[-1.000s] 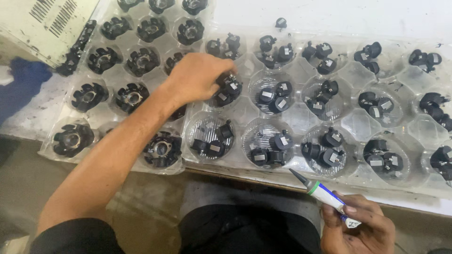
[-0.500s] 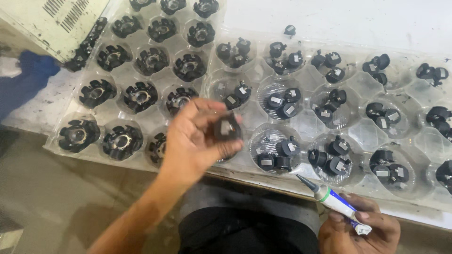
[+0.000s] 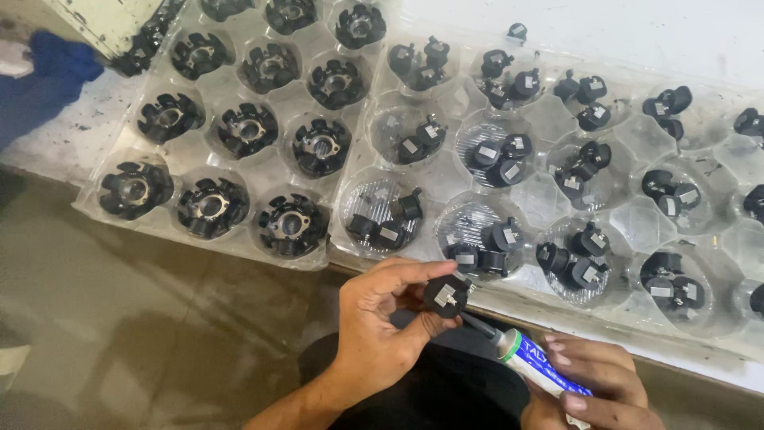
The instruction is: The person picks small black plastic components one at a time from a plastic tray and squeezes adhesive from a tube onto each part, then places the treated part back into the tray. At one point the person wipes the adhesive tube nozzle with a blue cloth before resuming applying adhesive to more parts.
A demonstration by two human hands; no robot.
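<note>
Head view of a workbench edge. The left hand point(image 3: 382, 318) is curled closed around a small round black plastic part point(image 3: 446, 295), pinched between the thumb below and the fingers above, so that a flat face with a pale metal contact is turned toward the camera. The part is held in the air just in front of the near edge of the bench, below the nearest row of tray pockets. The right hand point(image 3: 593, 386), at the near right and partly cut off by the frame, is closed around a tube point(image 3: 537, 362) with a white body, a green band and a blue section. The tube's dark nozzle point(image 3: 476, 324) points up and to the left, its tip meeting the lower right edge of the held part.

On the bench beyond lie two clear moulded trays. The left tray point(image 3: 103, 155) holds one larger black ring-shaped part point(image 3: 211, 207) per pocket. The right tray point(image 3: 629, 223) holds several small black parts point(image 3: 497, 163) in each pocket. A blue cloth point(image 3: 44, 80) lies at the far left.
</note>
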